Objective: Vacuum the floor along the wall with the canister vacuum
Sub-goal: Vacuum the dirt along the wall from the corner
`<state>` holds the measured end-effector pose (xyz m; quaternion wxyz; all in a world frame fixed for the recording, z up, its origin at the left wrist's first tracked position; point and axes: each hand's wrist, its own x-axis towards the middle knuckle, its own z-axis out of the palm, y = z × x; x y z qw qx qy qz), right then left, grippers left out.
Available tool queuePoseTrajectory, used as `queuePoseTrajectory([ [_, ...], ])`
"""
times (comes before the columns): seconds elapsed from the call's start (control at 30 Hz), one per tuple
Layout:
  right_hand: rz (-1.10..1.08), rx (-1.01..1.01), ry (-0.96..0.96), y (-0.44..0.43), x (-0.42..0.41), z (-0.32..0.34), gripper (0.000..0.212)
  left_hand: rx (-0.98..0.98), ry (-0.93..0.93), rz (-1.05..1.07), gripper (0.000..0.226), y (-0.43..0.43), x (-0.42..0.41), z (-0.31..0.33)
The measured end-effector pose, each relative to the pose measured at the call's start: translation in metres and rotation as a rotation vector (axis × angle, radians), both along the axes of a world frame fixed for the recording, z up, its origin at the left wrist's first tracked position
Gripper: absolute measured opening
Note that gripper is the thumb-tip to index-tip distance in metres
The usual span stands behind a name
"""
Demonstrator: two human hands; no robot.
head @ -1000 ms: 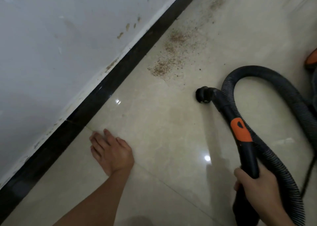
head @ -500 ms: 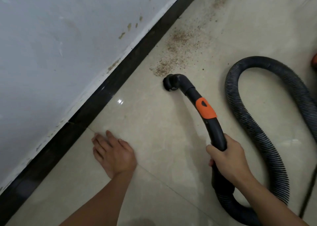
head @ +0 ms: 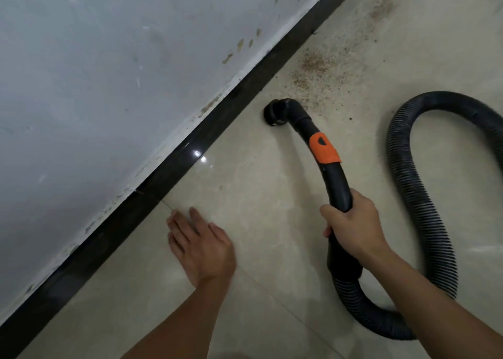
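Our right hand [head: 353, 228] grips the black curved plastic vacuum wand [head: 337, 184] just below its orange collar [head: 324, 147]. Its fingers [head: 330, 214] are curled tight round the tube.

The round black nozzle head [head: 273, 113] is down at the glossy beige tiled floor [head: 258, 195]. It sits near the black skirting strip [head: 163, 173] but apart from it, at the near edge of the brown gritty dirt patch [head: 313, 70].

The black ribbed hose [head: 416, 195] leaves the wand's rear end and loops across the floor on our right.

Our left hand [head: 200, 247] lies palm-down on the floor. Its fingers [head: 181, 228] are straight, slightly spread and hold nothing, with the tips near the skirting, not touching.

A scuffed white wall [head: 95, 72] rises above the skirting.
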<state>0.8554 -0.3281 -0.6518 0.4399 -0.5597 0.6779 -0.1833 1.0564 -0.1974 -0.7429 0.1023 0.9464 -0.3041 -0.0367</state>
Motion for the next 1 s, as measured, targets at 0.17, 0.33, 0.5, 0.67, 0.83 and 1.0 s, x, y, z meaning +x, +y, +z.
queuePoseTrajectory([
  [0.17, -0.078, -0.030, -0.018, -0.022, 0.015, 0.002, 0.013, -0.004, 0.004, -0.010, 0.054, 0.000, 0.001, -0.002],
  [0.33, 0.068, 0.011, -0.037, -0.035, 0.030, 0.004, 0.014, -0.005, 0.010, -0.008, 0.055, 0.001, 0.002, -0.004],
  [0.5, -0.043, 0.033, -0.103, -0.054, 0.053, 0.004, 0.014, -0.002, 0.019, -0.013, 0.056, -0.001, 0.004, -0.005],
  [0.67, 0.106, 0.072, -0.063, -0.021, 0.035, 0.017, 0.014, -0.005, 0.011, -0.022, 0.056, 0.003, 0.007, -0.008],
  [0.83, 0.098, 0.072, 0.089, 0.054, -0.048, 0.021, 0.016, -0.016, 0.018, -0.021, 0.057, 0.001, 0.006, -0.007],
  [1.0, -0.162, 0.091, 0.243, 0.103, -0.147, 0.021, 0.018, -0.012, 0.022, -0.015, 0.059, 0.000, 0.005, -0.002],
])
